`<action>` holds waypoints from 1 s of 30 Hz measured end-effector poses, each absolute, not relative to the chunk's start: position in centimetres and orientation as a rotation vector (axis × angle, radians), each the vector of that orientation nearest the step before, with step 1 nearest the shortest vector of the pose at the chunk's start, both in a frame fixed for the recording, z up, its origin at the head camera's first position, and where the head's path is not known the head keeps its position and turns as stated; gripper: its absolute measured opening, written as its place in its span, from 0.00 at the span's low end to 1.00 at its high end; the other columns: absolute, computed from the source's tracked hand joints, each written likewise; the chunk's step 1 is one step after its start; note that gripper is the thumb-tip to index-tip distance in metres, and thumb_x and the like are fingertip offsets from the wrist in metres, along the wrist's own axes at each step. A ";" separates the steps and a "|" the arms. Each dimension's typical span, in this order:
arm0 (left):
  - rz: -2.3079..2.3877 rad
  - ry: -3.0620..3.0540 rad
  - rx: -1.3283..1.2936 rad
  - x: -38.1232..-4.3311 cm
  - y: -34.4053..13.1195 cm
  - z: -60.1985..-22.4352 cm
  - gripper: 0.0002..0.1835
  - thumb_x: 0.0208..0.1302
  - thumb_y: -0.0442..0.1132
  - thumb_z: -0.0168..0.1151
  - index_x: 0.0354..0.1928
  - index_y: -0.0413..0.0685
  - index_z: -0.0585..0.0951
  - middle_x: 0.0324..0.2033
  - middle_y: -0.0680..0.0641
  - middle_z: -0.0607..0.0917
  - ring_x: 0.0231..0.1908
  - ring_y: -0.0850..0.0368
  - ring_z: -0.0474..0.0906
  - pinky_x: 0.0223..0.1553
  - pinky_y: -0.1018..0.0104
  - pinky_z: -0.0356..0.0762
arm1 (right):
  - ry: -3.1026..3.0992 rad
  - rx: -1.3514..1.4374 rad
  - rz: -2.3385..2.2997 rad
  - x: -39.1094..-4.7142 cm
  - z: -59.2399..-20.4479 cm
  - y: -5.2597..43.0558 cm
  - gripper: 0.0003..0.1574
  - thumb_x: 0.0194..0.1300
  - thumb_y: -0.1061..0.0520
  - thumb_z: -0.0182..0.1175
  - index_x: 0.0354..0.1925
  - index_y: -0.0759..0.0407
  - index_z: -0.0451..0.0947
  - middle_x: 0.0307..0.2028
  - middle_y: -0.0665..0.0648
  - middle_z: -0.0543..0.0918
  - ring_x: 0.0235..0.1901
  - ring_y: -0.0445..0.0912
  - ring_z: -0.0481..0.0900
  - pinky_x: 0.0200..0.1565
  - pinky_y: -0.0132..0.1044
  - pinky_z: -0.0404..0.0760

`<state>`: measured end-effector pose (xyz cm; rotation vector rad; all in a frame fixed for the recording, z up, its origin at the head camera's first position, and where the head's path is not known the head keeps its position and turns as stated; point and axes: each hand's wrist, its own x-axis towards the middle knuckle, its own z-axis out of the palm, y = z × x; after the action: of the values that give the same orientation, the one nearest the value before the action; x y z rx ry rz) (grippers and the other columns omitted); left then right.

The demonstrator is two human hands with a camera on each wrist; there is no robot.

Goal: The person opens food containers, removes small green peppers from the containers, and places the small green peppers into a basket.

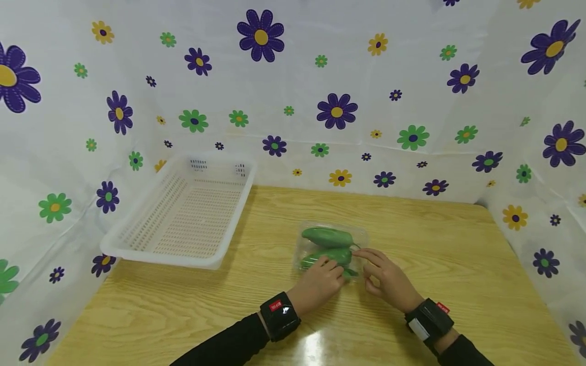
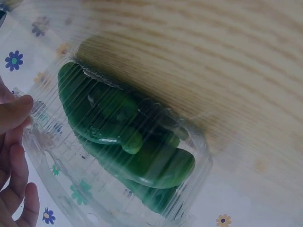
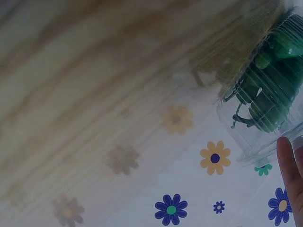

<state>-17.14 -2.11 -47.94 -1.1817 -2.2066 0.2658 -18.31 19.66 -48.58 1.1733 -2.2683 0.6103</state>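
Several long green peppers (image 1: pixel 327 237) lie inside a clear plastic box (image 2: pixel 194 201) on the table. At the box's near side is my left hand (image 1: pixel 319 284), its thumb (image 2: pixel 16 113) and fingers pinching the rim in the left wrist view. From the right, my right hand (image 1: pixel 388 280) reaches over the box's right edge, its index finger stretched toward a pepper stem. The right wrist view shows a straight fingertip (image 3: pixel 284 149) right at the clear rim. Part of the nearest pepper is hidden behind my left hand.
A white perforated plastic basket (image 1: pixel 224 254) stands at the left on the wood-grain table (image 1: pixel 439 244). A white cloth (image 1: pixel 302 76) printed with flowers rises behind the table and along both sides. Both wrists wear black bands.
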 end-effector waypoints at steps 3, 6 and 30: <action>0.272 -2.210 -1.182 -17.2 -2.0 -48.1 0.03 0.58 0.45 0.64 0.29 0.61 0.85 0.29 0.62 0.80 0.34 0.66 0.75 0.43 0.72 0.71 | -2.290 1.146 0.647 -18.3 -48.9 19.6 0.18 0.42 0.73 0.63 0.20 0.53 0.68 0.52 0.62 0.79 0.52 0.58 0.74 0.44 0.47 0.81; 0.299 -2.213 -1.175 -17.1 -1.9 -48.0 0.03 0.59 0.45 0.64 0.30 0.62 0.85 0.29 0.62 0.80 0.35 0.66 0.75 0.43 0.72 0.71 | -2.315 1.119 0.669 -18.2 -49.1 19.6 0.19 0.42 0.73 0.64 0.20 0.52 0.68 0.52 0.61 0.79 0.53 0.57 0.74 0.44 0.48 0.81; 0.356 -2.197 -1.161 -16.3 -1.4 -47.9 0.06 0.61 0.43 0.60 0.33 0.61 0.86 0.32 0.63 0.83 0.37 0.65 0.74 0.41 0.71 0.68 | -2.460 1.061 0.839 -18.2 -48.2 20.3 0.19 0.47 0.75 0.62 0.26 0.53 0.68 0.54 0.61 0.78 0.54 0.52 0.73 0.44 0.38 0.78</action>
<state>-16.30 -1.42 -47.88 -1.1605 -2.1969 0.3559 -18.16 20.28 -48.16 1.0608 -2.4604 0.8385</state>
